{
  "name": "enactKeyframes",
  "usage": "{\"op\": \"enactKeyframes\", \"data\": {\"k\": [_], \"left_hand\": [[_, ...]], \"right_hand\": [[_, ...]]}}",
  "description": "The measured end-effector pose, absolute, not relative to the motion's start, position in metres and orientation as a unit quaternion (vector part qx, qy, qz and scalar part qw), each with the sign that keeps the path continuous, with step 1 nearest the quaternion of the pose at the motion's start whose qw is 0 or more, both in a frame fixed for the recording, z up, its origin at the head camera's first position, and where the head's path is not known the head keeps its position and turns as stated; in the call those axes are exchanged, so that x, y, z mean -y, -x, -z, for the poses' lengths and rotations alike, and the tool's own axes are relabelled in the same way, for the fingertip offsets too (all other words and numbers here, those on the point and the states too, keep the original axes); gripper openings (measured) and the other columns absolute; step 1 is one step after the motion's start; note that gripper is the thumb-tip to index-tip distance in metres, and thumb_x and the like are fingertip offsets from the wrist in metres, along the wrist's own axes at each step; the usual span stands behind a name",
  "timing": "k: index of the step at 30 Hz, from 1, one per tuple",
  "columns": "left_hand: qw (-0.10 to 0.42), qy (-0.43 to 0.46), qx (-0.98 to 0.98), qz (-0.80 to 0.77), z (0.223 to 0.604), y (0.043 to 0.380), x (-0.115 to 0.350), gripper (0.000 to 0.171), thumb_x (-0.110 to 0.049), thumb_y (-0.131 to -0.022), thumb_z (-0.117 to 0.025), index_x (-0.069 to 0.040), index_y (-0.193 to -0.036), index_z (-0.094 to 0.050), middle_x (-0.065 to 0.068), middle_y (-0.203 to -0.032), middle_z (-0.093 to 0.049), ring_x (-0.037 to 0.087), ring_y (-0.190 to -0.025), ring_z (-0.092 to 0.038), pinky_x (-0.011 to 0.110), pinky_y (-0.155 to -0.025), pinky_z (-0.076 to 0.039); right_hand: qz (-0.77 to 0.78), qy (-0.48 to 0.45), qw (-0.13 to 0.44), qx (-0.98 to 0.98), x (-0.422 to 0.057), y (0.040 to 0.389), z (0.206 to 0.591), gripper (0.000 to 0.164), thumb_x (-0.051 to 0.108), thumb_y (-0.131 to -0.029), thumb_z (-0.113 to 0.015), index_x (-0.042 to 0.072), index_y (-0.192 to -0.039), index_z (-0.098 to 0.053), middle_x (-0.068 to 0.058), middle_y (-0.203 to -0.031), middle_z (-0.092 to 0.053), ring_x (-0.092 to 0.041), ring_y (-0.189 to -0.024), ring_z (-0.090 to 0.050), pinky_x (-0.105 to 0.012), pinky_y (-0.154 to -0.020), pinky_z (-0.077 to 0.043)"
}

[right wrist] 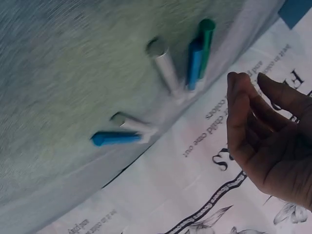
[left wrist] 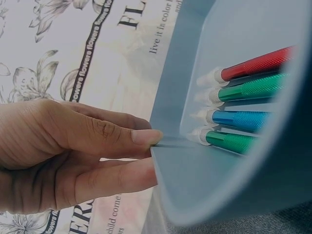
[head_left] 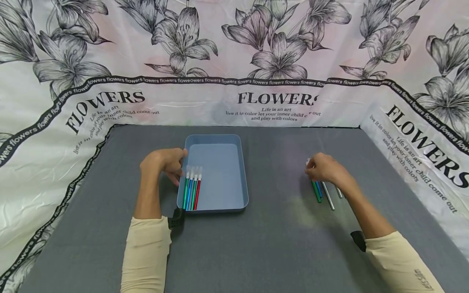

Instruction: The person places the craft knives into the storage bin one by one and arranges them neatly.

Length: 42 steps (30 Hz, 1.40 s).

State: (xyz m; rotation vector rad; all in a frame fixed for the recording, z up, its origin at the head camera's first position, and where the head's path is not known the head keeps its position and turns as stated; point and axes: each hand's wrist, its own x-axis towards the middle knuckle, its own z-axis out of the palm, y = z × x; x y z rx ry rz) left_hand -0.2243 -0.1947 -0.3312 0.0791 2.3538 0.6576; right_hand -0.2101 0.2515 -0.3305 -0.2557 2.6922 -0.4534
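Observation:
My left hand (head_left: pixel 165 162) pinches the left wall of a blue-grey tray (head_left: pixel 223 175), thumb inside the rim and fingers outside. Along the tray's left side lie several capped craft knives side by side: two green knives (left wrist: pixel 253 90), a blue knife (left wrist: pixel 239 118) and a red knife (left wrist: pixel 258 64). My right hand (head_left: pixel 326 169) hovers over more knives on the right, fingers bent and a gap between thumb and fingertips, nothing between them. Below it lie a green knife (right wrist: pixel 206 46), blue knives (right wrist: pixel 117 139) and silver knives (right wrist: pixel 165 68), their capped ends partly hidden in the head view.
A grey cloth (head_left: pixel 278 244) covers the table around the tray. White floral sheeting (head_left: pixel 205 101) rises behind and along both sides. A stretch of grey cloth lies between the tray and the right-hand knives.

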Motion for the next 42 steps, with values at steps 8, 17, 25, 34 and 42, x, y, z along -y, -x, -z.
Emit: {"op": "enactKeyframes", "data": {"k": [8, 17, 25, 34, 42], "left_hand": [[0.341, -0.02, -0.908, -0.244, 0.331, 0.224, 0.194, 0.084, -0.002, -0.105, -0.058, -0.006, -0.168, -0.002, 0.028, -0.145, -0.061, 0.017, -0.085, -0.081, 0.06, -0.126, -0.032], [0.341, -0.025, -0.906, -0.249, 0.332, 0.225, 0.194, 0.085, -0.001, -0.105, -0.058, -0.006, -0.168, -0.002, 0.03, -0.146, -0.059, 0.018, -0.086, -0.081, 0.059, -0.126, -0.033], [0.337, -0.027, -0.908, -0.247, 0.332, 0.225, 0.194, 0.084, -0.001, -0.104, -0.06, -0.003, -0.168, -0.006, 0.03, -0.143, -0.061, 0.018, -0.083, -0.081, 0.058, -0.122, -0.04], [0.33, -0.035, -0.907, -0.258, 0.334, 0.224, 0.193, 0.08, 0.002, -0.103, -0.06, 0.001, -0.167, -0.011, 0.035, -0.145, -0.056, 0.022, -0.087, -0.082, 0.037, -0.09, -0.065], [0.333, -0.028, -0.908, -0.253, 0.333, 0.224, 0.193, 0.083, 0.001, -0.104, -0.059, -0.002, -0.168, -0.007, 0.032, -0.143, -0.06, 0.019, -0.085, -0.081, 0.05, -0.111, -0.054]], "right_hand": [[0.141, 0.065, 0.243, -0.957, -0.263, 0.213, 0.337, 0.025, 0.01, -0.104, -0.058, -0.011, -0.113, -0.068, -0.011, -0.077, -0.068, -0.02, -0.073, -0.059, -0.033, -0.069, -0.049], [0.129, 0.06, 0.234, -0.962, -0.267, 0.215, 0.344, 0.017, 0.01, -0.1, -0.065, -0.002, -0.091, -0.072, -0.006, -0.067, -0.065, -0.018, -0.066, -0.059, -0.031, -0.065, -0.048], [0.118, 0.046, 0.239, -0.963, -0.265, 0.218, 0.345, 0.021, 0.014, -0.1, -0.066, 0.0, -0.085, -0.072, -0.005, -0.066, -0.067, -0.017, -0.065, -0.061, -0.029, -0.063, -0.049], [0.124, 0.049, 0.235, -0.963, -0.264, 0.218, 0.349, 0.031, 0.015, -0.1, -0.068, 0.004, -0.071, -0.068, -0.001, -0.059, -0.057, -0.011, -0.055, -0.047, -0.026, -0.055, -0.04], [0.132, 0.052, 0.234, -0.962, -0.265, 0.22, 0.353, 0.036, 0.015, -0.099, -0.069, 0.008, -0.064, -0.064, 0.002, -0.053, -0.05, -0.01, -0.051, -0.042, -0.026, -0.055, -0.039]]}}
